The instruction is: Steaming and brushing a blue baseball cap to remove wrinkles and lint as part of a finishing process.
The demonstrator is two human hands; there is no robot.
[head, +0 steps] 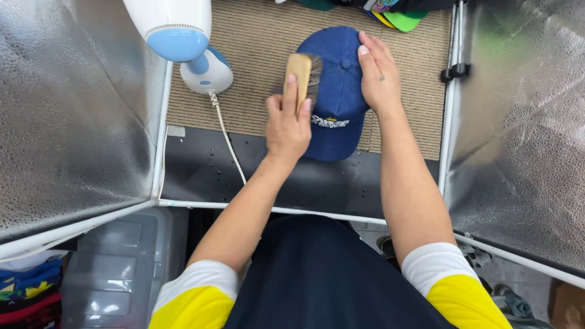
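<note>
Left hand (287, 125) clasped round wooden brush (301, 76); right hand (379, 73) flat on blue cap (337, 97).

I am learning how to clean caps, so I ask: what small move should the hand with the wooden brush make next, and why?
Probably a short stroke across the crown. The left hand holds the wooden-backed bristle brush with its bristles at the left side of the blue denim baseball cap, and the right hand lies flat on the crown's far side, steadying it on the beige woven mat.

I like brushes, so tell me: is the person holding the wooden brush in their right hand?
No, the wooden brush is in the left hand, while the right hand rests flat on the blue cap.
</note>
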